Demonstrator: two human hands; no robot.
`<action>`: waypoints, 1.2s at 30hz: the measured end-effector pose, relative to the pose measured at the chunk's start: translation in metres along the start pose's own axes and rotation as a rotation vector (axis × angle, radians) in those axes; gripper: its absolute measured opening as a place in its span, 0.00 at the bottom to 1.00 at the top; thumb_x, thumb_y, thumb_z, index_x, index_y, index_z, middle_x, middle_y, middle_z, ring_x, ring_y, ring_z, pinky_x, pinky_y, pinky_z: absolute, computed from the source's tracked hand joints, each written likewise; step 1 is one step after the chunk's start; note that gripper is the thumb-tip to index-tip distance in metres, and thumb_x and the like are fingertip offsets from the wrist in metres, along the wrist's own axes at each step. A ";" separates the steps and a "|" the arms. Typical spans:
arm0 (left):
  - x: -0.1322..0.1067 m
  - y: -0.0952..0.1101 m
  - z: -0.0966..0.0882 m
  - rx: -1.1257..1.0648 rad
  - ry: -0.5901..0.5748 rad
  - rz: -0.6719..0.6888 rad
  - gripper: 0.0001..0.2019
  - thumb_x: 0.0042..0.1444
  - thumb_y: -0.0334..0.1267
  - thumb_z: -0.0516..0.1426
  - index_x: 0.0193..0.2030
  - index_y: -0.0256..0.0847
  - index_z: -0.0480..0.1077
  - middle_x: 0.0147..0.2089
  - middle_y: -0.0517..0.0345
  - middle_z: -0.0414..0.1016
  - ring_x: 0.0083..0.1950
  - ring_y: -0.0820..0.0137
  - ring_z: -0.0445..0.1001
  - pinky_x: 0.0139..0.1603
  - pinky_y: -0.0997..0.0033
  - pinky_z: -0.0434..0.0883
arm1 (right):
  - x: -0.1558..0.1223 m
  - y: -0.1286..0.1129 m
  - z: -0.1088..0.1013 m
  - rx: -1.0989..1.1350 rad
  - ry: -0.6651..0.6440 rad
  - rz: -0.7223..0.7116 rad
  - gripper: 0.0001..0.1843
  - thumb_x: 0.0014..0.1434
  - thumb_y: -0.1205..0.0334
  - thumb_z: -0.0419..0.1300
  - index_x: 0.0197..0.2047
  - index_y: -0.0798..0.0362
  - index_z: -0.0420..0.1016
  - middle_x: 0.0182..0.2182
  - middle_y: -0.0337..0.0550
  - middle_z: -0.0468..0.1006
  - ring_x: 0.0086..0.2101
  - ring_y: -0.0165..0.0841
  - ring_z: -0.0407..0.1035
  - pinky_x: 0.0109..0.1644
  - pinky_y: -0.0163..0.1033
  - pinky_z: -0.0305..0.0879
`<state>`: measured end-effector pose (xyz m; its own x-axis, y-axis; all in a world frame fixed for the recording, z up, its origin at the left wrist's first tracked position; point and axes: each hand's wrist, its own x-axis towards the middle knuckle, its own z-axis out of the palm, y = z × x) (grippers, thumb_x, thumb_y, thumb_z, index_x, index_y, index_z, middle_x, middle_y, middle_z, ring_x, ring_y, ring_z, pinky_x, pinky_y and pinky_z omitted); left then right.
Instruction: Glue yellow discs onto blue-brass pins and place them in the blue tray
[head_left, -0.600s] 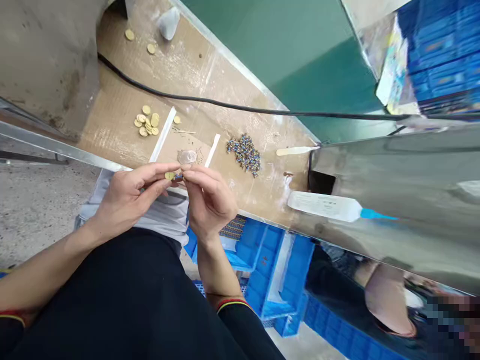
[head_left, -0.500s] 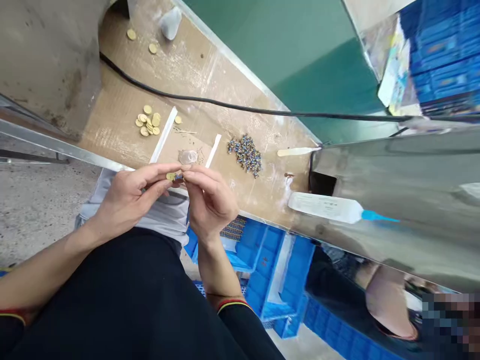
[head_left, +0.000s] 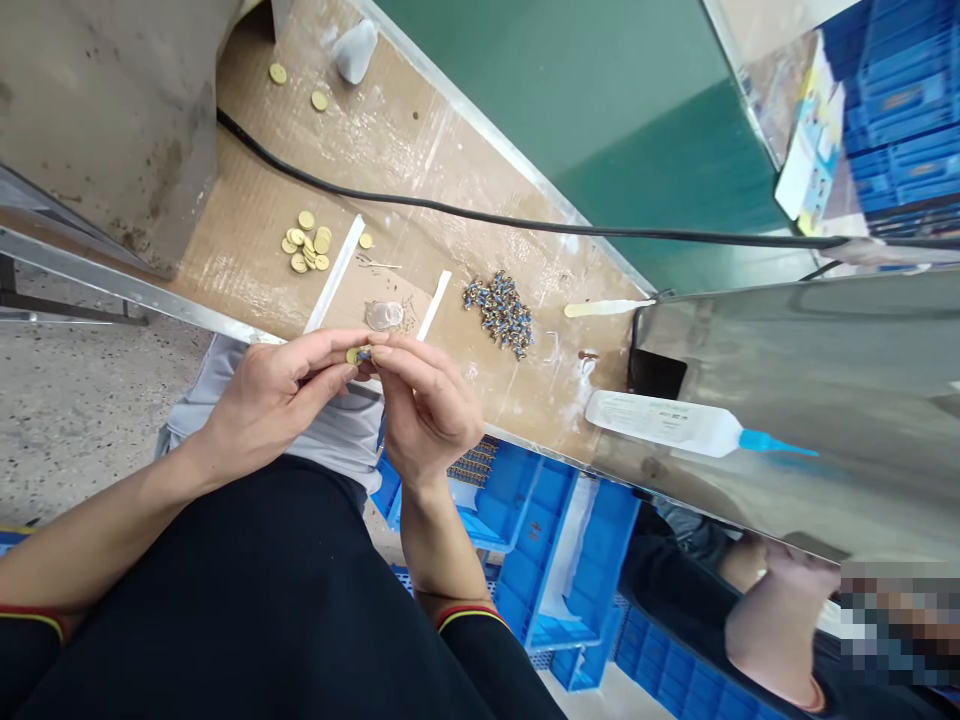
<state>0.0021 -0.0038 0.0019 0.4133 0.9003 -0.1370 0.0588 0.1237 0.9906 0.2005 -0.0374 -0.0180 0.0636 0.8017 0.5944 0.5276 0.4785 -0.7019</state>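
Observation:
Between the fingertips of my left hand is a small round yellow disc, pinched near the table's front edge. My right hand pinches a small blue-and-metal part against the disc's right side; fingers hide much of it. Just beyond my fingertips lies a small clear round lid or dish with thin bits of wire around it. A pile of like blue-and-metal parts is to the right. Several yellow discs are heaped to the left.
A black cable crosses the bench. At right are a white bottle with a blue nozzle and a pale stick. Blue crates stand below the edge. Another person's arm shows at lower right.
The whole view has shifted slightly, so the bench things appear a little further right. Both hands keep their pinch, and the blue-and-metal part looks closer against the yellow disc.

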 end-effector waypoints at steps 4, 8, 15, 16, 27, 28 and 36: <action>-0.003 0.000 -0.001 0.047 -0.008 0.022 0.17 0.82 0.42 0.65 0.72 0.56 0.83 0.61 0.64 0.93 0.56 0.66 0.94 0.63 0.68 0.90 | 0.002 0.001 -0.005 -0.021 -0.033 -0.057 0.27 0.75 0.74 0.70 0.68 0.34 0.88 0.56 0.37 0.94 0.52 0.36 0.92 0.56 0.44 0.93; -0.006 0.001 -0.001 0.123 -0.005 0.072 0.18 0.83 0.43 0.63 0.75 0.51 0.80 0.62 0.61 0.93 0.59 0.65 0.94 0.65 0.67 0.90 | 0.003 -0.001 -0.009 -0.077 -0.056 -0.108 0.27 0.75 0.73 0.70 0.69 0.34 0.88 0.56 0.38 0.94 0.52 0.37 0.92 0.56 0.45 0.93; -0.011 0.002 0.000 0.290 -0.006 0.185 0.19 0.86 0.43 0.59 0.77 0.46 0.77 0.67 0.55 0.90 0.63 0.63 0.93 0.64 0.68 0.89 | 0.000 -0.001 -0.017 -0.117 -0.115 -0.184 0.33 0.74 0.75 0.69 0.75 0.36 0.84 0.58 0.40 0.93 0.55 0.40 0.91 0.61 0.45 0.92; -0.012 0.002 0.000 0.302 -0.008 0.181 0.19 0.86 0.42 0.59 0.77 0.46 0.77 0.68 0.55 0.90 0.63 0.63 0.93 0.64 0.69 0.89 | 0.000 -0.001 -0.017 -0.117 -0.127 -0.195 0.33 0.74 0.75 0.69 0.75 0.37 0.84 0.59 0.41 0.93 0.56 0.40 0.91 0.61 0.45 0.92; -0.012 0.003 -0.001 0.279 -0.034 0.093 0.15 0.85 0.42 0.59 0.72 0.50 0.80 0.65 0.59 0.91 0.65 0.63 0.92 0.64 0.67 0.87 | -0.004 -0.005 -0.018 -0.181 -0.172 -0.204 0.29 0.77 0.75 0.67 0.73 0.40 0.85 0.58 0.43 0.94 0.54 0.38 0.91 0.58 0.44 0.92; -0.011 0.004 -0.001 0.282 -0.023 0.094 0.14 0.84 0.41 0.60 0.70 0.50 0.81 0.64 0.59 0.92 0.64 0.63 0.92 0.63 0.67 0.87 | -0.004 -0.005 -0.018 -0.189 -0.174 -0.204 0.29 0.77 0.74 0.68 0.73 0.38 0.85 0.58 0.42 0.94 0.53 0.38 0.91 0.58 0.44 0.92; -0.011 0.008 0.004 0.392 0.057 0.117 0.20 0.76 0.34 0.61 0.71 0.49 0.82 0.53 0.59 0.94 0.52 0.65 0.94 0.51 0.71 0.87 | -0.011 -0.011 -0.020 0.050 -0.089 0.223 0.17 0.79 0.65 0.68 0.64 0.37 0.89 0.52 0.39 0.94 0.53 0.38 0.91 0.61 0.49 0.91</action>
<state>0.0018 -0.0149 0.0110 0.3873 0.9219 -0.0119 0.3603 -0.1395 0.9224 0.2109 -0.0586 -0.0096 0.0977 0.9167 0.3874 0.4657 0.3019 -0.8318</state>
